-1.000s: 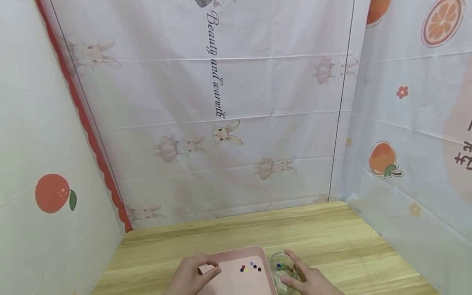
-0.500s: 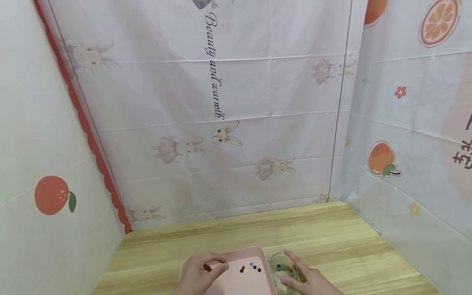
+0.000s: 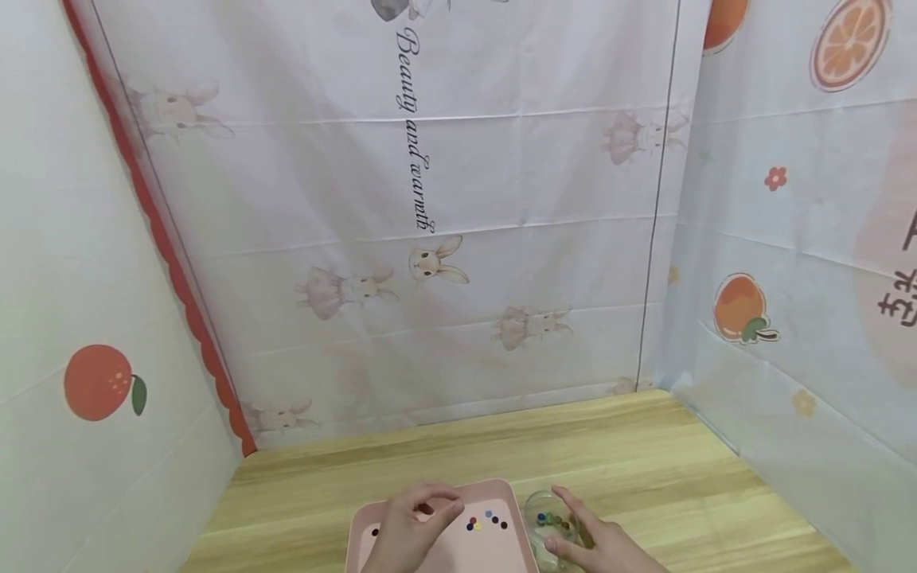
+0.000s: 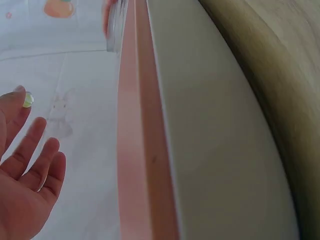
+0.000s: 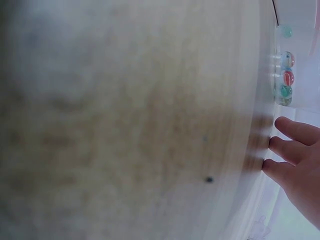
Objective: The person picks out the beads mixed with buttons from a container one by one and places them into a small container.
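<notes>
Above the pink tray [image 3: 501,557], my left hand [image 3: 408,529] pinches a greenish-yellow glass marble [image 4: 28,99] between thumb and fingertip; the marble shows only in the left wrist view, where the other fingers are spread. My right hand [image 3: 605,541] holds a clear glass container [image 3: 537,501] just right of the tray, thumb and index finger to either side of it. Several glass marbles [image 3: 552,519] lie in the container, and its marbles [image 5: 287,77] also show through the side in the right wrist view. There, three fingers of the right hand touch the table top.
Inside the tray are several small round spots: dark, red, yellow and blue ones [image 3: 475,525] on the right, a dark one [image 3: 376,532] at the left. The wood-grain table [image 3: 458,446] meets a printed cloth wall [image 3: 458,358] at the back, with cloth on both sides.
My left hand has moved right across the tray, uncovering its left side and a dark spot there. The right hand and glass container have stayed in place.
</notes>
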`<state>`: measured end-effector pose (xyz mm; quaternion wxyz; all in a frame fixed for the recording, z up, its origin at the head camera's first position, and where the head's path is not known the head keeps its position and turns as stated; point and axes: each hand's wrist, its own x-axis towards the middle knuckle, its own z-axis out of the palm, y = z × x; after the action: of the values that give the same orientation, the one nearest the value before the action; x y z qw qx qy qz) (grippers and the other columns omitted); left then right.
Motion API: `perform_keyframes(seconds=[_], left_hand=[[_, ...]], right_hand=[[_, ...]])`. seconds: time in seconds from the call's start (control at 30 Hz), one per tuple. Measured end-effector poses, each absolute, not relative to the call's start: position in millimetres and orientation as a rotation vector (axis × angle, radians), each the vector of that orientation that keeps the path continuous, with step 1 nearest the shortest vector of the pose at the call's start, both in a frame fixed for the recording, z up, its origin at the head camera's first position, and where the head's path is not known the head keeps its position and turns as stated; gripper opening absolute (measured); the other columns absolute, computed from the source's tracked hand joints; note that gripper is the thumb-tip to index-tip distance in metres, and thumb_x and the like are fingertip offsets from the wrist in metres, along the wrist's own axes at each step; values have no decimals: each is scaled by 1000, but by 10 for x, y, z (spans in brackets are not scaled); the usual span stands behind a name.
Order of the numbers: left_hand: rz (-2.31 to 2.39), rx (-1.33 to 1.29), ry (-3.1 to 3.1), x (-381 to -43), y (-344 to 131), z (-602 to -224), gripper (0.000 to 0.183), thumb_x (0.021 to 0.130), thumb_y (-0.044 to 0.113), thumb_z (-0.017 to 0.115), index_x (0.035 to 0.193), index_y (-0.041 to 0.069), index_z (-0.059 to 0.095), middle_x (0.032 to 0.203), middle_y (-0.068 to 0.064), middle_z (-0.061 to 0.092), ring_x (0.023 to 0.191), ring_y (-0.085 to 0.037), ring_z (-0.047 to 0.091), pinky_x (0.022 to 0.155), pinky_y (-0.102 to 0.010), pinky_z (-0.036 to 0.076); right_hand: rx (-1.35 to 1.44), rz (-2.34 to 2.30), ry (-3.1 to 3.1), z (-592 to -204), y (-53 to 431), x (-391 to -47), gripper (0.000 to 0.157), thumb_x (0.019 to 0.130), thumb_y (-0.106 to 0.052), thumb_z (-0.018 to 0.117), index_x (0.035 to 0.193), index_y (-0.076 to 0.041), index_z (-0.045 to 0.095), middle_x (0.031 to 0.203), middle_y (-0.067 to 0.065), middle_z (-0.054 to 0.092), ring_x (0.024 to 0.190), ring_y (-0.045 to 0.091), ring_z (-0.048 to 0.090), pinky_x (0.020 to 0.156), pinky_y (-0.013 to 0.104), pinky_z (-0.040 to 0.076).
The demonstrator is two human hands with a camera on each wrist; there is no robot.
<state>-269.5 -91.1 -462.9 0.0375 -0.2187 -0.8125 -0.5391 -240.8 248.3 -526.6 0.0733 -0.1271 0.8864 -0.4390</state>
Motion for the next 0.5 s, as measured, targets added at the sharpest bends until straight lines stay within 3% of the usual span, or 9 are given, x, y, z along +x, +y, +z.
perform_keyframes(seconds=[0.5], left_hand=[[-1790,-573,-2504,-2800,-712,-4729,23,97,36,76,112,18,81,115,-2,77,87,-8,66,72,-23,53]], right_hand=[[-355,-1319,2640,-5239,2473,-2391,81,105,-45,61,168,-14,21,142,48,50,116,69,59,85,81,48]])
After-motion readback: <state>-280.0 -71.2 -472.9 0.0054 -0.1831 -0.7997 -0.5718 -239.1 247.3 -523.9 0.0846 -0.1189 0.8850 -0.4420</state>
